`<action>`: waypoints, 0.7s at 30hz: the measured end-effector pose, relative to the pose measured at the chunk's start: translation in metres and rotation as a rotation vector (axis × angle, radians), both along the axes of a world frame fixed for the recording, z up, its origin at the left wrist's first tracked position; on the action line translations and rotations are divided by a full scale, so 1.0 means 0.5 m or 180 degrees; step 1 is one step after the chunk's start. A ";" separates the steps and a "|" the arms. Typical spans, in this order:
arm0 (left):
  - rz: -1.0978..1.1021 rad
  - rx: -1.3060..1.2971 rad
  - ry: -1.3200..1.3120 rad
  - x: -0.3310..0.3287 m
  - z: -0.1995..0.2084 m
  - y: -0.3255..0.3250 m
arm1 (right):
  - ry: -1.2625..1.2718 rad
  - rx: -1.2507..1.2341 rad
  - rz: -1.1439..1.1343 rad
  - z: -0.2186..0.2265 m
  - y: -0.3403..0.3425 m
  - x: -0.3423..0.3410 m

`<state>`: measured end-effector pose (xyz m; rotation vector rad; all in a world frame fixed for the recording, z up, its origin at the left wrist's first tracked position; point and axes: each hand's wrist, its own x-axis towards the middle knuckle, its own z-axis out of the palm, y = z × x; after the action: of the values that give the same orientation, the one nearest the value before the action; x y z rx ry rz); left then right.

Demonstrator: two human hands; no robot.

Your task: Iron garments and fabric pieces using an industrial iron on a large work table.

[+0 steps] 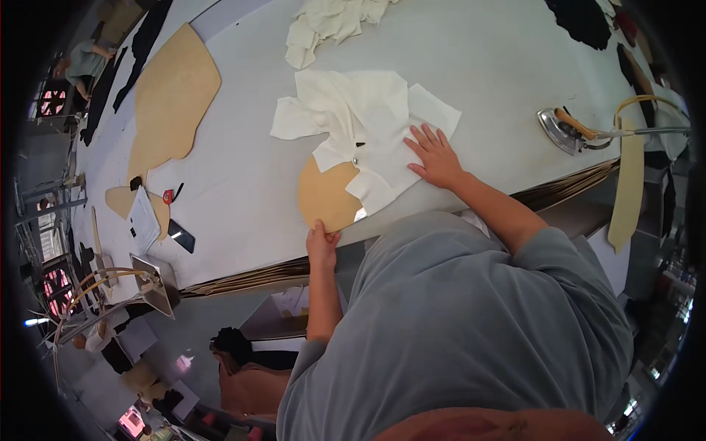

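A white knit garment [386, 103] lies crumpled and partly folded on the pale table [250, 147] in front of me. From under its lower left side shows the rounded end of a tan flat board [323, 195]. My left hand [322, 248] pinches the near edge of this board, thumb on top. Spread flat on the right part of the garment is my right hand [435, 156], fingers apart. A small dark piece [359, 145] and a small shiny round thing [356, 161] rest near the garment's middle; their kind is unclear.
An iron [562, 132] with hoses stands at right. Left lie a large tan board [176, 95], papers [144, 220], a phone [181, 236] and a red tape measure [169, 196]. White cloth [334, 26] is heaped behind. A co-worker [87, 65] stands far left.
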<state>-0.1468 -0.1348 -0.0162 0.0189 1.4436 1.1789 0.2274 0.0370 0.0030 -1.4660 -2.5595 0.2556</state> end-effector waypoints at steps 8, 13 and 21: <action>0.1119 0.2985 0.0657 -0.183 0.353 0.061 | 0.1764 -0.0493 0.0771 0.292 0.036 -0.147; -0.1327 0.1620 0.2111 0.160 0.258 0.351 | 0.1656 0.1640 0.1436 0.650 0.125 -0.123; -0.2895 -0.0028 0.4786 0.283 0.091 0.378 | -0.0784 0.1197 0.0594 0.649 0.032 0.285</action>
<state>-0.0053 0.0542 0.0293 1.6597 2.2356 0.2231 0.3697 0.0528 0.3275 -1.1842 -2.7382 -0.3878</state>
